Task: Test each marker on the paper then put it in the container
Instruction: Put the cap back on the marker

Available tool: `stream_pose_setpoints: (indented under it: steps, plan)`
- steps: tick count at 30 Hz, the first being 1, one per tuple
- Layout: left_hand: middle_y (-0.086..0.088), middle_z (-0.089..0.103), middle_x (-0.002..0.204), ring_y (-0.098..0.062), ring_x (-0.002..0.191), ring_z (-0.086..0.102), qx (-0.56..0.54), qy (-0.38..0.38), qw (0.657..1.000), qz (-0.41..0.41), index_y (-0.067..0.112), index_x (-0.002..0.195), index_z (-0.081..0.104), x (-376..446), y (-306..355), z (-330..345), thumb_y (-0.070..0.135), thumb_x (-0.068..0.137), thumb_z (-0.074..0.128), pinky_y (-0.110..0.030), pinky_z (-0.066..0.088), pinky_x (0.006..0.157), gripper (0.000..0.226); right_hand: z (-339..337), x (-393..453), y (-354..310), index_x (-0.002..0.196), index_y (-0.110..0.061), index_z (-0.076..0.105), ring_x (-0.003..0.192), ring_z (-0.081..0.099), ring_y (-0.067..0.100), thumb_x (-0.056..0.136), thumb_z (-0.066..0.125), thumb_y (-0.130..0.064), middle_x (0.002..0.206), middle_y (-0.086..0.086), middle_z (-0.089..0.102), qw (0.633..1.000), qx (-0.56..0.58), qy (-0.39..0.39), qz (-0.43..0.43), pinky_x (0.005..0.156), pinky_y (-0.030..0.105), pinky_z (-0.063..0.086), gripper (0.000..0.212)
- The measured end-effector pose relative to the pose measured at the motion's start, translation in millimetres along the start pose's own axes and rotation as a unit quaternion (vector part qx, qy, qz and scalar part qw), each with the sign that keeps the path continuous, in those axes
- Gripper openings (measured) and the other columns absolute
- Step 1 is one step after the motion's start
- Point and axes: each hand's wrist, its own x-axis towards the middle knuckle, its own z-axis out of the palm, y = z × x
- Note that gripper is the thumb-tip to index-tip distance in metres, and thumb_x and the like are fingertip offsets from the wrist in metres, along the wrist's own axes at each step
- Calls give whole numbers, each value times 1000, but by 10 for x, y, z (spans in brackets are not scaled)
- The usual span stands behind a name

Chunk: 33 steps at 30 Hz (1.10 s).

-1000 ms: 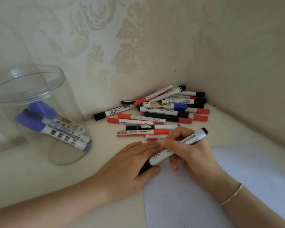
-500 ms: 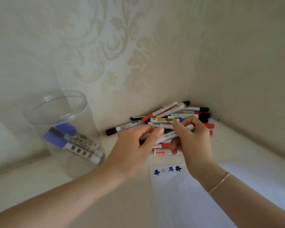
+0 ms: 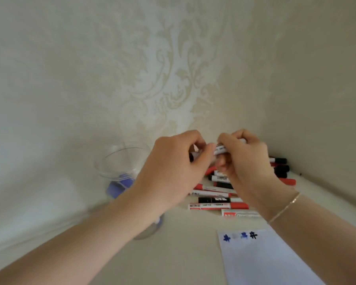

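Both my hands hold one white marker with a black end in the air above the pile. My left hand grips its black cap end, and my right hand grips the white barrel. Under them lies a pile of several red and black markers in the corner. The clear plastic container stands to the left, partly behind my left forearm, with blue-capped markers inside. The white paper lies at the lower right and carries several blue and dark test marks along its top edge.
Patterned cream walls meet in a corner right behind the pile. The pale tabletop runs between the container and the paper. A thin gold bracelet is on my right wrist.
Both hands lifted the marker off the paper and up over the pile. A new dark mark shows on the paper. The view has tilted upward.
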Motion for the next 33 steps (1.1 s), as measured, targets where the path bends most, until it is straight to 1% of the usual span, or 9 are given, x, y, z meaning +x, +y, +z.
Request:
stream_pose_setpoints:
  steps: [4, 6, 8, 11, 18, 21, 25, 28, 33]
  plan:
    - [21, 62, 62, -1, 50, 60, 48, 29, 998, 17, 21, 81, 60, 212, 147, -540, 29, 86, 67, -14, 44, 49, 12, 298, 219, -113, 91, -7, 51, 39, 54, 13, 93, 59, -27, 58, 8, 59, 992, 34, -104, 68, 39, 19, 44, 22]
    - [21, 66, 64, -1, 51, 64, 26, 58, 998, -3, 19, 76, 65, 286, 140, -830, 23, 82, 73, -16, 51, 52, 11, 334, 294, -46, 101, -10, 52, 46, 61, 20, 95, 51, -44, 76, 12, 63, 982, -127, -119, 70, 46, 27, 51, 35]
    - [10, 70, 64, -8, 54, 68, 28, 61, 997, -31, 16, 73, 66, 328, 87, -1109, 18, 79, 76, -26, 57, 58, 11, 225, 328, 116, 100, -16, 51, 61, 65, 23, 97, 45, -40, 88, 9, 65, 873, -465, -145, -22, 57, 32, 54, 25]
    - [6, 70, 63, -10, 55, 68, 98, 8, 991, -95, 14, 74, 66, 380, -50, -1408, 15, 80, 73, -30, 57, 63, 9, 32, 285, 409, 92, -20, 46, 93, 59, 23, 93, 48, -29, 109, 6, 60, 585, -755, -279, -100, 77, 30, 46, 9]
    - [-10, 71, 78, -12, 66, 70, 135, -212, 942, -221, 7, 80, 66, 495, -318, -1376, 2, 86, 56, -20, 56, 62, 13, -23, 234, 808, 132, -14, 45, 120, 49, 28, 95, 46, -13, 133, 10, 45, 417, -834, -343, -113, 97, 35, 43, 37]
    - [-13, 72, 84, -12, 71, 71, 141, -280, 921, -232, 6, 85, 67, 537, -398, -1232, 0, 87, 54, -21, 57, 68, 14, 8, 274, 830, 119, -14, 51, 113, 53, 26, 92, 49, -15, 126, 8, 50, 471, -806, -335, -128, 89, 32, 44, 28]
    - [-15, 73, 89, -18, 79, 72, 142, -329, 902, -240, 3, 98, 66, 579, -534, -991, -2, 87, 57, -26, 58, 76, 15, 79, 357, 684, 94, -18, 45, 80, 58, 28, 85, 58, -25, 87, 2, 58, 693, -669, -242, -115, 67, 32, 44, 17]
    - [-12, 70, 89, -14, 66, 67, 161, -346, 896, -228, 6, 100, 67, 595, -655, -811, 0, 84, 63, -21, 58, 67, 18, 148, 409, 546, 92, -15, 46, 75, 62, 27, 84, 61, -17, 84, 5, 63, 829, -520, -164, -122, 63, 33, 49, 17]
    - [4, 71, 90, -15, 84, 67, 251, -412, 860, -168, 16, 95, 73, 575, -844, -633, 21, 78, 75, -28, 56, 76, 18, 194, 415, 328, 97, -13, 48, 75, 64, 16, 89, 63, -12, 92, 8, 66, 950, -291, -65, -96, 56, 18, 52, 17]
